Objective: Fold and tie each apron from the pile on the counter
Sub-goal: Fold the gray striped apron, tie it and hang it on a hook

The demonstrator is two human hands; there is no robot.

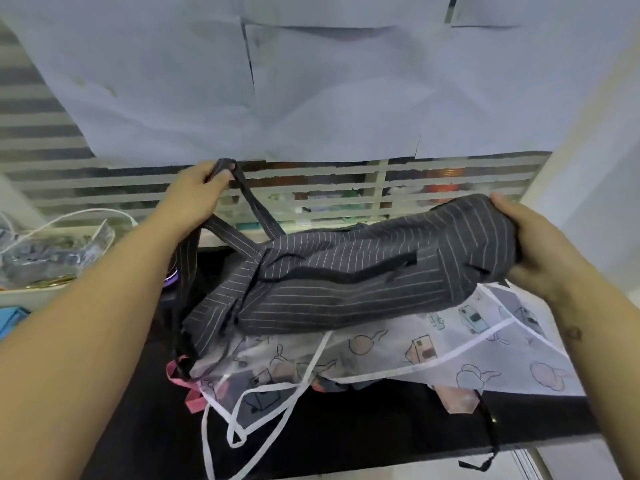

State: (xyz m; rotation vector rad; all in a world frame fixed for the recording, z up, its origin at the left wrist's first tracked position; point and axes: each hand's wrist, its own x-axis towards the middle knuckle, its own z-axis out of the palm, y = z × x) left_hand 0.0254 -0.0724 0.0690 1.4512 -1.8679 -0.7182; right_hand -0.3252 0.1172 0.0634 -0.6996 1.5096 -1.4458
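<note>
2 bare hands hold a dark grey pinstriped apron [363, 282] just above the pile on the black counter [346, 445]. The left hand [199, 188] is raised toward the back, fingers and thumb closed in a pinch on the top of the apron's neck strap [258, 211]. From that hand the strap runs down in 2 taut bands to the left end of the bundle. The right hand [533, 244] grips the opposite end, with its fingers curled under the bunched cloth and its thumb on top. Between the hands the apron is gathered into a long loose roll, lifted at the right and sagging at the left, where it touches the pile. A black strip [346, 271] lies along the front of the roll.

Directly under it lies a translucent white apron [450, 344] printed with cartoon drawings. Its white ties [242, 427] loop over the front of the counter. Pink straps [190, 393] poke out beneath it at the left, and a pink piece of cloth [457, 398] shows under its right side. A thin black tie [490, 441] hangs over the counter's front edge at the right.

Behind the counter stands a glass pane with frosted stripes [346, 181], its upper part covered by sheets of white paper [311, 91]. At the left a white cable [69, 218] arcs above a clear plastic bag [52, 251].
</note>
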